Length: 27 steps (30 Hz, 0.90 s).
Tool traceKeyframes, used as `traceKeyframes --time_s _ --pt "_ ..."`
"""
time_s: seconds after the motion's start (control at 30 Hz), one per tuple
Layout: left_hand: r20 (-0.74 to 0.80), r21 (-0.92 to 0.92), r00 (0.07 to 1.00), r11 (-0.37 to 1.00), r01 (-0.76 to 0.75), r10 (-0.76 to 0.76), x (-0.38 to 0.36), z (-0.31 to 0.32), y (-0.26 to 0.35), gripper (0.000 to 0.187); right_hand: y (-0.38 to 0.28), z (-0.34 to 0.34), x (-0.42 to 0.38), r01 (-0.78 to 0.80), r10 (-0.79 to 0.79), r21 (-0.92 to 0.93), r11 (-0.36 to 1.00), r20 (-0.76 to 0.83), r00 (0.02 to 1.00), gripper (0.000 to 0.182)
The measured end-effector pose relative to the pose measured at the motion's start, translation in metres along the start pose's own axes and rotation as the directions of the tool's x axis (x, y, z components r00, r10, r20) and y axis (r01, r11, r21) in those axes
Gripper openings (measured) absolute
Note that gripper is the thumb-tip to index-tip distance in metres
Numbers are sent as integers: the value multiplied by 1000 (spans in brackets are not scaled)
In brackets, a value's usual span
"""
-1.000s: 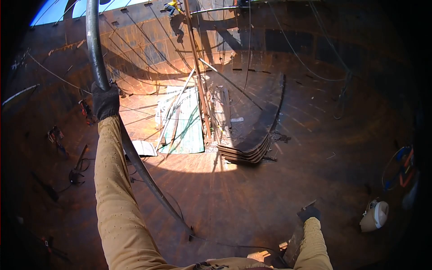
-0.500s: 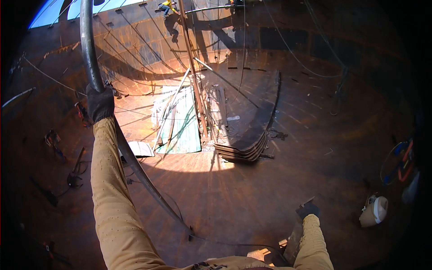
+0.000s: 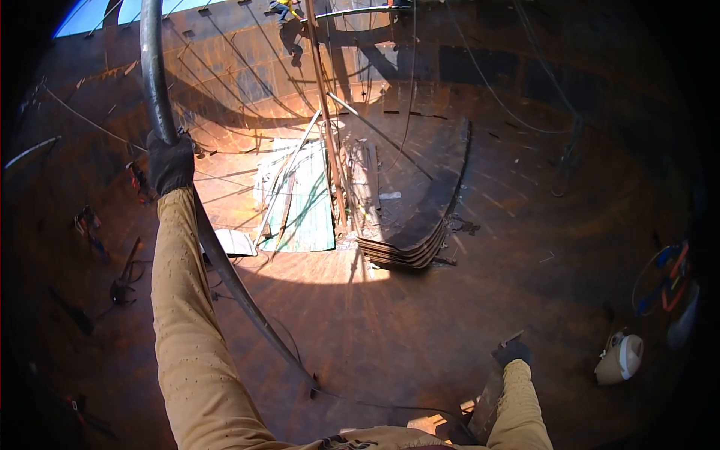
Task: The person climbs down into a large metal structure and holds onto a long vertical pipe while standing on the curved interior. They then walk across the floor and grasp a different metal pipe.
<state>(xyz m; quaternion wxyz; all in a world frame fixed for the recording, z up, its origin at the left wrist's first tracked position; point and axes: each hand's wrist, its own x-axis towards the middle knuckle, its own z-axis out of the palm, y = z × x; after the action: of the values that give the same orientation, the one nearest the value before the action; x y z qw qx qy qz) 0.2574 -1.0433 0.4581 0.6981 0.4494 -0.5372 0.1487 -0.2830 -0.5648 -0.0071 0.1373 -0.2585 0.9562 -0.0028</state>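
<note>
My left hand (image 3: 171,163), in a dark glove, is raised at arm's length and wrapped round a long curved metal pipe (image 3: 154,67). The pipe runs up out of view above the hand and bends down past my sleeve toward the floor. Low on the right, my right hand (image 3: 514,351), also gloved, is closed at the upper end of a dark flat piece (image 3: 486,401). A thin light edge sticks out beyond its fingers; what exactly it grips I cannot make out.
Curved stacked metal plates (image 3: 412,251) lie mid-floor beside green corrugated sheets (image 3: 311,210) and an upright rusty pole (image 3: 322,97). A beige water jug (image 3: 620,358) stands at right. Cables hang from the rusty wall. A person in yellow (image 3: 285,9) is at the far wall.
The view has shifted slightly, so the far wall and pipe sit a little further right. Both hands keep their holds; the left hand appears slightly higher in view.
</note>
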Motion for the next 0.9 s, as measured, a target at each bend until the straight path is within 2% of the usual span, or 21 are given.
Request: traceKeyframes --time_s 0.57,0.67,0.77,0.9 --pt "2 30 1000 1000 1 -1 1 2 -4 33 -6 -14 -10 -38 37 17 999 50 998 58" --pt "65 67 997 997 42 -46 3 1 -7 42 -5 -12 -9 -33 33 18 999 36 999 57" --pt "60 72 997 996 42 -46 4 2 -8 43 -4 -10 -7 -30 30 10 1000 42 999 56" --pt "0 54 1000 998 10 -10 0 1 -2 33 -2 -8 -6 -15 15 14 1000 35 999 55"
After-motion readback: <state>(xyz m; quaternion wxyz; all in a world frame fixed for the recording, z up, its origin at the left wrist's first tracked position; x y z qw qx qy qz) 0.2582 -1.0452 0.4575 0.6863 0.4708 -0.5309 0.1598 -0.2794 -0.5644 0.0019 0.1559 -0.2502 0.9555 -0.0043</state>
